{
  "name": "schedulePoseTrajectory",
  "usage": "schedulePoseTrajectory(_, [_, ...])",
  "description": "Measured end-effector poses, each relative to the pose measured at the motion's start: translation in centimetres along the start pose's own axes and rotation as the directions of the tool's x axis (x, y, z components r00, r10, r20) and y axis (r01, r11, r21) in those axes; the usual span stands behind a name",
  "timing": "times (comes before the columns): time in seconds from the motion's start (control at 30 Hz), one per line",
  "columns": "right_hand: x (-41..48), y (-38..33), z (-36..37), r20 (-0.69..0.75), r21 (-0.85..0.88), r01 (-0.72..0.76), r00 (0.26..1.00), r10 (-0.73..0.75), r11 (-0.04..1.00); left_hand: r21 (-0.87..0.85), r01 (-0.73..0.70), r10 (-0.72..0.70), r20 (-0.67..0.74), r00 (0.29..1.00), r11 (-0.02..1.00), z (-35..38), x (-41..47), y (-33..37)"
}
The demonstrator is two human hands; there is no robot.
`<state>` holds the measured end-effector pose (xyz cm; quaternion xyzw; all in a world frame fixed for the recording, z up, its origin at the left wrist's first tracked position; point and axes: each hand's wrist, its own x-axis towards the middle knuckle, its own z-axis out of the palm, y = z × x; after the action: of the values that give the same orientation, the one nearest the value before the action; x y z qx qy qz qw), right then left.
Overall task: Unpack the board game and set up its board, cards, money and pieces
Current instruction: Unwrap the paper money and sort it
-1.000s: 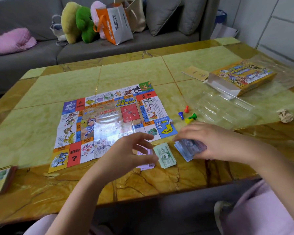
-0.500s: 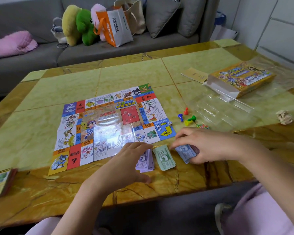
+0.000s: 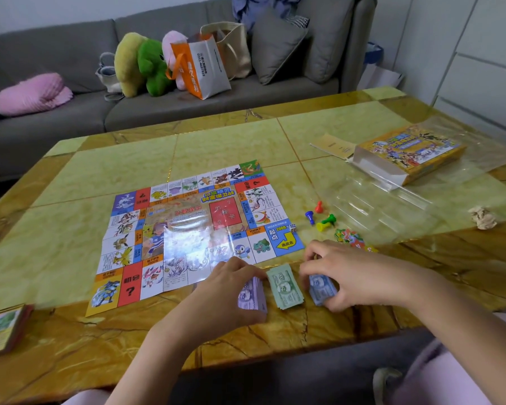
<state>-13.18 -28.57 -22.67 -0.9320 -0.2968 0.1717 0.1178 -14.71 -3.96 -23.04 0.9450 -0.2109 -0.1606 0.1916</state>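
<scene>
One head-worn camera looks forward and down from the near side of the board point(image 3: 187, 229), close above the table point(image 3: 70, 361) edge. The board lies left of centre; the sofa point(image 3: 56, 133) stands beyond it, farther off.

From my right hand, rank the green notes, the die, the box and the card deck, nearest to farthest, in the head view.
1. Green notes, just left of the right hand.
2. Die, on the board corner.
3. Box, far right.
4. Card deck, near left.
</scene>
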Motion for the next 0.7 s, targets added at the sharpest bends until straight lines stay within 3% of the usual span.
schedulePoseTrajectory(0.2, [0.2,0.4,0.4,-0.015,0.005,0.006,1.000,-0.006,1.000,-0.041,0.042,-0.043,-0.017,0.999,0.998,0.3,0.1,0.1])
schedulePoseTrajectory(0.27, [0.2,0.7,0.5,-0.008,0.029,0.009,1.000,-0.009,1.000,-0.080,0.069,-0.076,-0.088,0.993,0.994,0.2,0.3,0.4])
schedulePoseTrajectory(0.4, [0.3,0.5,-0.2,-0.082,0.233,0.008,0.997,0.012,0.973,-0.103,0.333,-0.349,-0.324,0.880,0.937,-0.4,0.9,-1.6])
schedulePoseTrajectory(0.53, [1.8,0.7,-1.1,-0.311,0.263,-0.029,0.944,0.113,0.964,-0.112,0.587,-0.596,-0.213,0.774,0.802,-0.7,1.4,-5.4])
schedulePoseTrajectory(0.7, [4.5,0.8,-1.3,-0.402,0.202,-0.029,0.909,0.110,0.979,-0.030,0.612,-0.603,-0.211,0.769,0.791,-0.9,2.0,-6.1])
